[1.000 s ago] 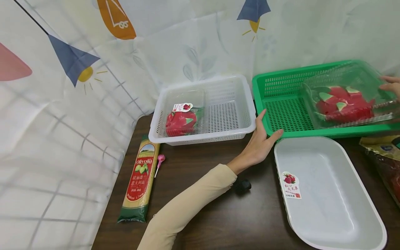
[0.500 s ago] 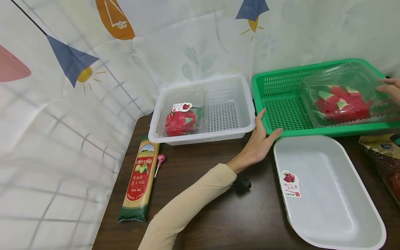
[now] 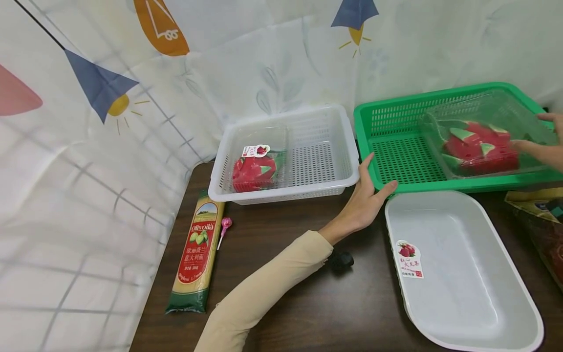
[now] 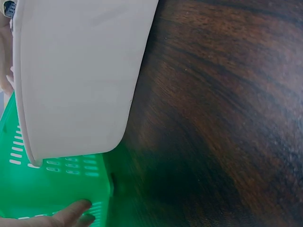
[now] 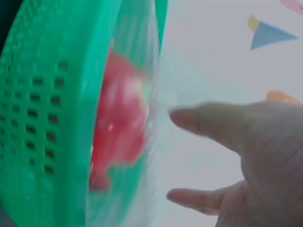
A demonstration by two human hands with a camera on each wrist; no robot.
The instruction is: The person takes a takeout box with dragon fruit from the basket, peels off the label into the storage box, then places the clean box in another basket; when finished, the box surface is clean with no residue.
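Observation:
At the right, a clear plastic container (image 3: pixel 492 103) with red-and-green dragon fruit (image 3: pixel 477 146) in it sits inside the green basket (image 3: pixel 404 164). My right hand (image 3: pixel 549 151) is over the container's right end, thumb and fingers spread. In the right wrist view that hand (image 5: pixel 274 151) shows a gap between its fingertips and the clear plastic. My left hand (image 3: pixel 358 208) touches the green basket's near left corner, its thumb and fingers stretched apart. The left wrist view shows fingers (image 4: pixel 71 215) against the green wall, beside the white tray (image 4: pixel 75 80).
Left of the green basket stands a white basket (image 3: pixel 312 168) holding another packed dragon fruit (image 3: pixel 255 173). A spaghetti pack (image 3: pixel 198 254) and a pink lollipop (image 3: pixel 226 223) lie at the left. A filled bag (image 3: pixel 538 234) lies at the right edge.
The container's right end has come down into the green basket. My right hand has let go of its edge and spread its fingers. The left hand stays at the basket corner.

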